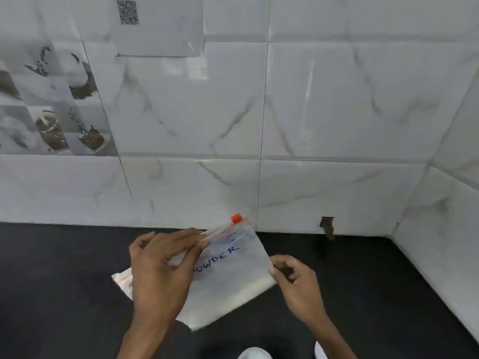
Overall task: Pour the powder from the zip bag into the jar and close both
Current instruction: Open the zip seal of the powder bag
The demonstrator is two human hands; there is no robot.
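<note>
A clear zip bag (233,278) with "POWDER" written on it in blue is held above the black counter, with white powder inside. Its red slider (236,218) sits at the far end of the zip strip. My left hand (160,265) covers the bag's left part and its fingertips pinch the zip strip. My right hand (295,281) pinches the bag's right edge between thumb and fingers. At the bottom edge of the view a white rounded object (255,353) shows; it may be the jar's lid or rim, but I cannot tell.
The black counter (64,281) runs back to a white marble-tiled wall (337,112) that turns a corner on the right. A paper with a QR code (128,11) hangs on the wall. A small hole (327,226) breaks the tile at counter level.
</note>
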